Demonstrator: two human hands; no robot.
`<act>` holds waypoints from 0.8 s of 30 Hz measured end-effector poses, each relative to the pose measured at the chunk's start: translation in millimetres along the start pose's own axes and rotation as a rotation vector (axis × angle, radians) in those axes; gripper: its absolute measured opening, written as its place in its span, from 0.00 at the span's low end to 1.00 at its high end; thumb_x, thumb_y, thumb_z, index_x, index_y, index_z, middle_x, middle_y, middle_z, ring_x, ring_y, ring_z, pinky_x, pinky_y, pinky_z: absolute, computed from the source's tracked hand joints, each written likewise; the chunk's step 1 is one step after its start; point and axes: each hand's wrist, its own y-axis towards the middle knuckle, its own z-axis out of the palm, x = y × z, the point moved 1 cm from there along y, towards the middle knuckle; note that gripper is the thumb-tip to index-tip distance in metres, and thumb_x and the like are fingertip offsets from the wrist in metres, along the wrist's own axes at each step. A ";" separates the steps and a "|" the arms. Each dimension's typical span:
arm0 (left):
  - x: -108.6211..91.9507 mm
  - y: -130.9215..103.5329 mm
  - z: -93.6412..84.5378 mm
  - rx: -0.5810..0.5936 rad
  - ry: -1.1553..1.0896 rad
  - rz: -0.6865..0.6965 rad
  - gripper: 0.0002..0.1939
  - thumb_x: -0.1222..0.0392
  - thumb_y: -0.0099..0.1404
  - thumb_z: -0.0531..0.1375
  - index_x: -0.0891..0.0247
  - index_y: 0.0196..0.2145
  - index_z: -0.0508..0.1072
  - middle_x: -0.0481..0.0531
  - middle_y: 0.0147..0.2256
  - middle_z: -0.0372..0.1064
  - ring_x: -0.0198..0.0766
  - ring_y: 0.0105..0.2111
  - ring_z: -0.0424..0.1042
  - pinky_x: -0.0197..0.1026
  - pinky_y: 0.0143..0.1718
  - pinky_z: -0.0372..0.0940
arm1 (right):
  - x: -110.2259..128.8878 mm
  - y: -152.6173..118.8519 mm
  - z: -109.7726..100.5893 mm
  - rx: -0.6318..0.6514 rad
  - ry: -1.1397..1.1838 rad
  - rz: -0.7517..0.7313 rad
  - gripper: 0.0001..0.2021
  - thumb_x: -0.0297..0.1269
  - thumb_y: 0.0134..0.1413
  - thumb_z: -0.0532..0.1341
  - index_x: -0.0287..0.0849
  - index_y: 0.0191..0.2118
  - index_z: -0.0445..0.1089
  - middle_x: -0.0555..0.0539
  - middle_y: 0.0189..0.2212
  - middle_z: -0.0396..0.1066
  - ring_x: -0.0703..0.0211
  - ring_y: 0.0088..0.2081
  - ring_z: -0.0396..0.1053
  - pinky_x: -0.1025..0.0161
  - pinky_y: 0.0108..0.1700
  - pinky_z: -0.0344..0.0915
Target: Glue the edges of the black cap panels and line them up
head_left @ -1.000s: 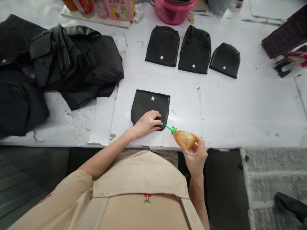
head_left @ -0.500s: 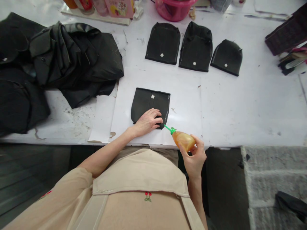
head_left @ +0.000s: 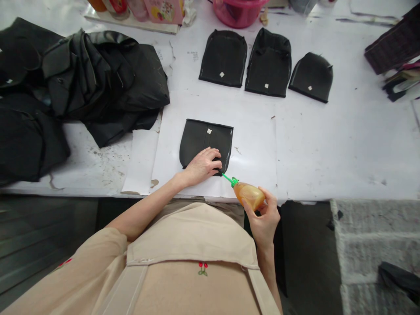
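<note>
Head view, centre of the frame: the black piece (head_left: 194, 142) lies flat on the white bench (head_left: 315, 153), its lower part partly covered by the left hand (head_left: 204, 165), which grasps nothing and rests palm-down, fingers lightly bent. Lower right of centre, the right hand (head_left: 266, 215) is wrapped around the amber bottle (head_left: 250, 195), the green nozzle (head_left: 227, 177) pointing at the piece's lower right corner. To do this well, the left fingers should pin the piece firmly yet leave the tip room, while the right squeezes lightly and evenly, guiding the nozzle along the edge without drips.
</note>
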 end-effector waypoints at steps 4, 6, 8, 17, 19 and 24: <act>0.4 -0.9 0.4 0.002 0.006 0.006 0.04 0.65 0.68 0.64 0.61 0.40 0.79 0.59 0.53 0.71 0.51 0.62 0.67 0.62 0.66 0.60 | -2.8 -1.8 0.1 -0.001 0.027 0.018 0.27 0.48 0.52 0.73 0.42 0.54 0.71 0.40 0.47 0.77 0.48 0.42 0.79 0.57 0.39 0.79; 0.2 -1.0 0.0 0.003 0.014 0.010 0.04 0.65 0.68 0.64 0.61 0.41 0.79 0.59 0.53 0.71 0.51 0.62 0.67 0.62 0.67 0.60 | -6.0 -2.4 0.5 -0.001 0.045 0.037 0.27 0.48 0.52 0.73 0.42 0.54 0.71 0.40 0.47 0.77 0.49 0.42 0.79 0.56 0.39 0.79; -0.1 -0.9 -0.6 0.006 0.009 0.006 0.05 0.65 0.68 0.64 0.61 0.41 0.79 0.59 0.54 0.71 0.50 0.62 0.67 0.62 0.67 0.60 | -10.6 -3.0 1.7 -0.002 0.078 0.065 0.28 0.48 0.52 0.73 0.41 0.54 0.71 0.39 0.48 0.76 0.48 0.43 0.78 0.55 0.39 0.80; 1.8 -1.0 0.5 0.000 -0.032 -0.011 0.05 0.65 0.67 0.65 0.60 0.42 0.77 0.58 0.53 0.71 0.49 0.62 0.67 0.63 0.67 0.60 | -26.8 -0.1 12.7 -0.014 0.250 0.130 0.28 0.46 0.49 0.75 0.43 0.54 0.69 0.41 0.49 0.73 0.51 0.41 0.77 0.56 0.37 0.80; 2.2 -1.2 0.5 0.003 -0.040 -0.013 0.05 0.65 0.67 0.65 0.61 0.42 0.77 0.58 0.53 0.71 0.50 0.63 0.67 0.63 0.67 0.60 | -30.2 1.5 12.6 0.001 0.255 0.133 0.29 0.47 0.49 0.74 0.43 0.54 0.69 0.42 0.48 0.73 0.52 0.41 0.77 0.57 0.37 0.80; 2.1 -1.2 -0.9 0.013 -0.030 -0.008 0.05 0.66 0.67 0.65 0.62 0.42 0.77 0.60 0.53 0.70 0.50 0.62 0.67 0.63 0.67 0.60 | -44.6 3.9 5.5 0.075 0.200 0.112 0.30 0.47 0.49 0.74 0.42 0.55 0.69 0.41 0.49 0.73 0.52 0.40 0.77 0.56 0.37 0.80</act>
